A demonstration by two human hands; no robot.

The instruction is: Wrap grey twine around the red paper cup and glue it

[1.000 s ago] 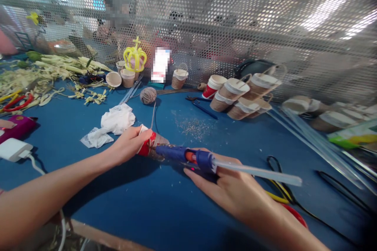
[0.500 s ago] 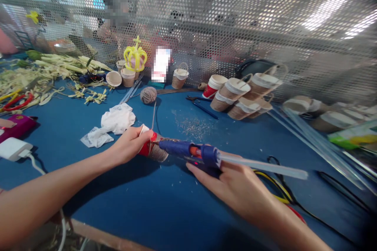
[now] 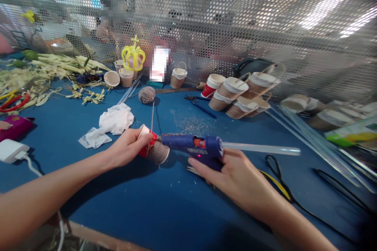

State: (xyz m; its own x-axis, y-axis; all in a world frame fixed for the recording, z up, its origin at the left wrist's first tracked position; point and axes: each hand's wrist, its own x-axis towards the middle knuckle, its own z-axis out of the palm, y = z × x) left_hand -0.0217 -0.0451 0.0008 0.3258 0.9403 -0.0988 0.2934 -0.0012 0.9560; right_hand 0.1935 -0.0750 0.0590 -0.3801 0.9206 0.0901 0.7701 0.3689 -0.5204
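Note:
My left hand (image 3: 129, 147) is closed around a red paper cup (image 3: 144, 150), tilted on its side, with grey-brown twine (image 3: 160, 153) wound round its lower part. A strand of this twine runs up to a ball of twine (image 3: 146, 95) behind it. In my right hand (image 3: 235, 172) is a blue hot glue gun (image 3: 191, 145), its red light lit and a clear glue stick (image 3: 262, 148) sticking out of its back. The gun's nozzle meets the cup near the edge of the wound twine. Pale pointed tips show below my right fingers; what they belong to is hidden.
Crumpled white tissue (image 3: 116, 119) lies left of the cup. Behind are pliers (image 3: 203, 108), stacked twine-wrapped cups (image 3: 232, 90) and a yellow crown (image 3: 133, 57). Loose glue sticks (image 3: 315, 141) and a black cable (image 3: 290, 194) lie right. A perforated metal screen (image 3: 200, 27) closes the back.
The glue gun has turned so its side shows more, and its glue stick now lies more level. The cup has stayed in my left hand, its wound end showing more.

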